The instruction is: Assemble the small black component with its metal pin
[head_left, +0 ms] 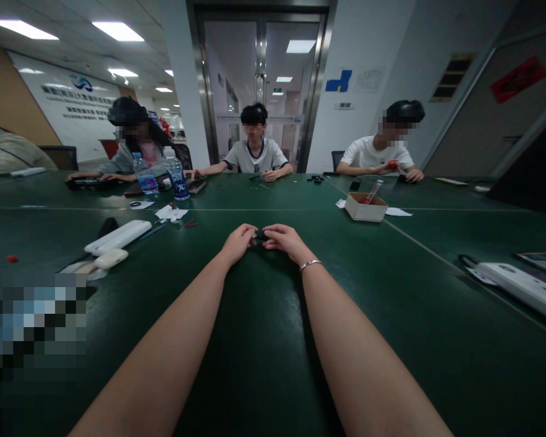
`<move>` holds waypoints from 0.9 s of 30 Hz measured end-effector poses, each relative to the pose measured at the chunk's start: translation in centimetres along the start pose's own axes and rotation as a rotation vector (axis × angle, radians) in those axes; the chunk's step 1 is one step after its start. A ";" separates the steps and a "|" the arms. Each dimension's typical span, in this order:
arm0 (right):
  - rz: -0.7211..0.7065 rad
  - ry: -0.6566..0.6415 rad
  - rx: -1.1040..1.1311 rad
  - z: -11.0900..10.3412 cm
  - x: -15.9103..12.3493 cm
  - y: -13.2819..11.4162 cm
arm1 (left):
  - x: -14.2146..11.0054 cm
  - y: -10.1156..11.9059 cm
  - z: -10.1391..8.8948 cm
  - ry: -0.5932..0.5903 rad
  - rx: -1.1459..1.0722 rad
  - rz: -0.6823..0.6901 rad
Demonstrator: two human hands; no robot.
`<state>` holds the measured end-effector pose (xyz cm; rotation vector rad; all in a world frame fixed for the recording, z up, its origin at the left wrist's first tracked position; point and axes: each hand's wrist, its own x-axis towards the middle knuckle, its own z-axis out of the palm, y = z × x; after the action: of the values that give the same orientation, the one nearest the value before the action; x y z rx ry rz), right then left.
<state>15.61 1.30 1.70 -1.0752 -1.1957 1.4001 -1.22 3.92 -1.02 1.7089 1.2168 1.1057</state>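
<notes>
Small dark piece [260, 234] pinched in fingertips of left hand [236, 244] and right hand [290, 240]; grip lightly, align slowly.

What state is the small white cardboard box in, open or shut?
Open: the box shows its brown inside; a red-and-clear tube pokes above the rim.

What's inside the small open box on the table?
A slim reddish item leans out of the box. The near wall hides the bottom, so anything low down can't be seen.
</notes>
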 end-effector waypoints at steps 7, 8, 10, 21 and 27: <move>0.008 0.012 -0.013 0.0 0.2 0.1 | 0.3 -0.6 0.0 0.014 0.025 0.042; 0.006 0.008 -0.011 0.0 0.2 0.1 | 0.3 -0.7 0.1 -0.002 0.021 0.039; 0.004 0.007 -0.005 0.0 0.3 0.2 | 0.3 -0.8 0.1 -0.030 0.024 0.034; 0.000 0.006 -0.007 -0.1 0.3 0.3 | 0.3 -0.6 0.0 -0.017 0.018 0.033; 0.004 0.006 -0.010 0.0 0.2 0.2 | 0.2 -0.4 0.1 -0.016 0.001 0.010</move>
<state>15.59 1.51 1.52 -1.0891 -1.1980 1.3946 -1.24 4.21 -1.35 1.7230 1.2001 1.0956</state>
